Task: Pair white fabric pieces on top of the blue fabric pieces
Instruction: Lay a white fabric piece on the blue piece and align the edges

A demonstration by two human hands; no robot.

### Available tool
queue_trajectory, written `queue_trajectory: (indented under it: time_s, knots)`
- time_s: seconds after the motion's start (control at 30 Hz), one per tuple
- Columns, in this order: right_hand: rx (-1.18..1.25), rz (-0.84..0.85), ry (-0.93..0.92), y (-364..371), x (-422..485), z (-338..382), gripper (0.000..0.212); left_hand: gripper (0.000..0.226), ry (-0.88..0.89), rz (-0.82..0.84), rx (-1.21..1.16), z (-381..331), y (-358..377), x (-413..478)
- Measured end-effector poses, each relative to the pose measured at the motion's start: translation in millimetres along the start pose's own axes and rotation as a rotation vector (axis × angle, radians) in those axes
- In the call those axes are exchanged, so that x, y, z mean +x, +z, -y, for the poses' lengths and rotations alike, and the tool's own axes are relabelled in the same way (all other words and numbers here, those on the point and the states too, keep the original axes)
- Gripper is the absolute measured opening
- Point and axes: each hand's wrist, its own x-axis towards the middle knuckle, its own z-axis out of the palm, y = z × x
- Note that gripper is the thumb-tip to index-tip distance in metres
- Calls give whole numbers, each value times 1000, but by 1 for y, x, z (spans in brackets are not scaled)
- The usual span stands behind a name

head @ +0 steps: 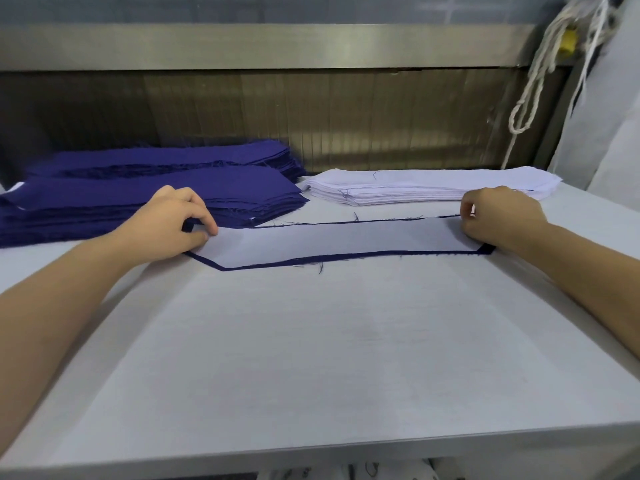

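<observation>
Pinching the white piece point(332, 242) at both ends with left hand point(180, 220) and right hand point(498, 216), we square it over the blue piece point(487, 250).

A white table point(311, 341) — behind it a metal beam point(263, 46) and hanging rope point(530, 95).

Under the grip spreads a broad white cloth-covered table point(311, 341), evenly lit, its front edge nearest the camera. Well beyond the grip stands a brown ribbed back panel point(346, 116) with a dull glint low down, topped by a long brushed grey metal beam point(259, 46). Up and to the right of the grip hangs a looped white cord bundle point(530, 88) beside a pale grey wall point(609, 126).
</observation>
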Motion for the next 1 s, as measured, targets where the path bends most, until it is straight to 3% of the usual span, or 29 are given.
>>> queue_trajectory:
  time_s: [0.17, 0.43, 0.63, 0.73, 1.0]
  knots:
    - [89, -78, -84, -2, 16, 23, 21, 25, 27, -70, 14, -7, 5, 14]
    - [207, -27, -317, 2, 54, 102, 37, 24, 10, -144, -3, -27, 12, 52]
    - [119, 11, -321, 11, 68, 138, 24, 22, 33, -155, -50, -48, 17, 79]
    - [141, -4, -291, 10, 71, 140, 29, 20, 26, -129, -110, -52, 17, 93]
    - [443, -81, -123, 14, 78, 141, 20, 18, -40, -118, -266, -57, 35, 110]
